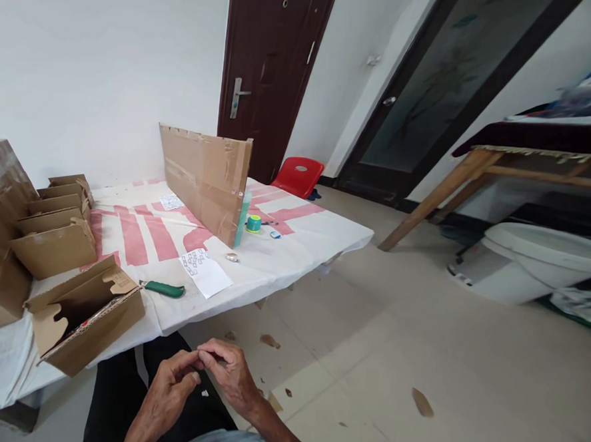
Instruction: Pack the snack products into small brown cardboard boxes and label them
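My left hand and my right hand meet above my lap, just off the table's front edge. Fingers of both are curled and pinched together at the tips, touching each other. Whatever lies between them, if anything, is too small to make out. A small white scrap rests on my dark trousers below. Nearest on the table are an open cardboard box with something dark and red inside, a green-handled knife, and a white paper sheet with small printed shapes.
A cardboard panel stands upright on the cloth-covered table. Beside it are a green tape roll and a small shiny item. More cardboard boxes line the left. Brown scraps lie on the floor; a white bucket stands right.
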Demonstrator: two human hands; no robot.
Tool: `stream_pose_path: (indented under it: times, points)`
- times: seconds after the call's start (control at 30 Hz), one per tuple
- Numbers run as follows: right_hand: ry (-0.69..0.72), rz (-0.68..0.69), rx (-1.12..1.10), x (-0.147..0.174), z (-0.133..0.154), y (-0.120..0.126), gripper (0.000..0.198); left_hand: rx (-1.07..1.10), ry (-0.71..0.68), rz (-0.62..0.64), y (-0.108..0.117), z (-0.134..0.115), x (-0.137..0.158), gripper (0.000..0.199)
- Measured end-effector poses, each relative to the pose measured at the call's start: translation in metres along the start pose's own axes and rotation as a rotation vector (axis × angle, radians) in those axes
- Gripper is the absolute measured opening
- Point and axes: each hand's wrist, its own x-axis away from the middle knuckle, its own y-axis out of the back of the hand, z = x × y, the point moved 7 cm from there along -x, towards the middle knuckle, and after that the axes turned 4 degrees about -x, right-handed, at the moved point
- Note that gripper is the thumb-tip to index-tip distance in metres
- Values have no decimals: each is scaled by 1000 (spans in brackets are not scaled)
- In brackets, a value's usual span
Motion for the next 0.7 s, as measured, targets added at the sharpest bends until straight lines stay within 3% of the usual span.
stream_pose_path:
  times: [0.17, 0.23, 0.3, 0.4, 0.43, 0.47, 0.5, 0.57, 0.63, 0.7]
  points:
    - [-51, -104, 97, 0, -14, 27, 20, -134, 0, -39, 8, 1, 7, 28]
    - [-18, -70, 151, 2, -17, 21, 18, -161, -13, -111, 18, 0, 11, 26]
    - [51, 71, 209, 9, -22, -5, 17, -186, -21, -200, 32, -2, 15, 27]
    - [100, 428, 312, 34, -50, -52, 19, -213, -18, -282, 50, -6, 23, 28]
    - [55, 568, 380, 45, -68, -60, 20, -222, -14, -293, 55, -6, 25, 28]
    - [-86, 657, 490, 54, -93, -56, 20, -231, -10, -299, 59, -6, 28, 29]
    - [-296, 681, 631, 62, -121, -39, 18, -239, -4, -302, 63, -6, 31, 29]
    - [-492, 655, 769, 74, -155, 7, 9, -245, 9, -310, 70, -2, 36, 29]
    - [-605, 632, 848, 84, -174, 53, 4, -231, 30, -329, 75, 4, 40, 30]
    - [-646, 601, 895, 91, -181, 83, 12, -229, 44, -351, 78, 9, 44, 30]
